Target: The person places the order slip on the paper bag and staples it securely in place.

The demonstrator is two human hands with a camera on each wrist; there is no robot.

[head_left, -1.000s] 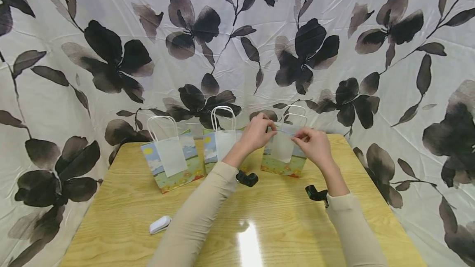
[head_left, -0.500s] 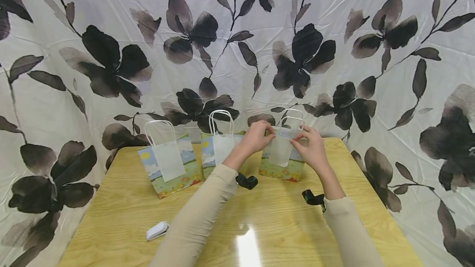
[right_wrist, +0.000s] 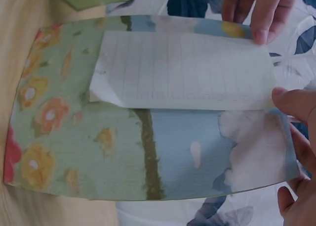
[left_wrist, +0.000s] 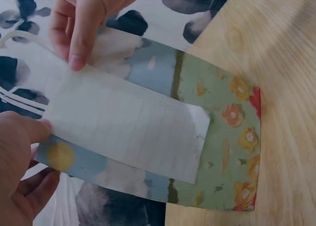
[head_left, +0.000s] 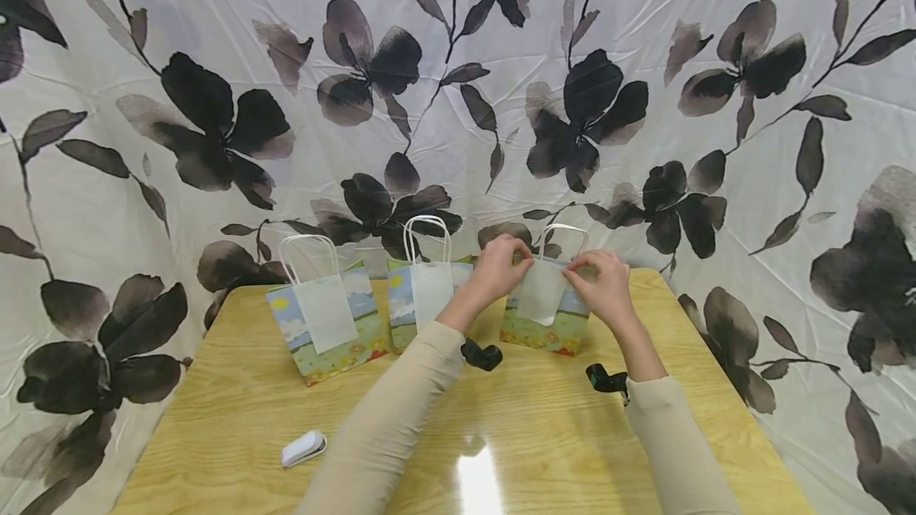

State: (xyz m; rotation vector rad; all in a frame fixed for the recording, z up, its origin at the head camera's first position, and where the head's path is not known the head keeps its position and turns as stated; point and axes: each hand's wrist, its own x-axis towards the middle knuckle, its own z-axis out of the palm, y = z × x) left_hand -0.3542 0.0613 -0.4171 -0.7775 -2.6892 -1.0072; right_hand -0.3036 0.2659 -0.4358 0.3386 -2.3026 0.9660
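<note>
Pinching lined paper (head_left: 541,296) to the top of the rightmost bag (head_left: 538,337), L hand (head_left: 501,267) & R hand (head_left: 603,280) showed in head view; bag stood on desk (head_left: 537,435), R of mid bag (head_left: 401,308) & left bag (head_left: 372,328). L-wrist view: L thumb (left_wrist: 34,129) & R thumb (left_wrist: 85,43) sat at paper's top corners. R-wrist view: same grip; paper's bottom corner (right_wrist: 103,97) was bent.

Before me, glossy wood-grain table (head_left: 537,431). White stapler-like object (head_left: 304,448) lying toward left. Left bag (head_left: 366,320) and middle bag (head_left: 401,307), landscape-printed, standing at back. Beyond, pale dark-flowered cloth (head_left: 465,133).
</note>
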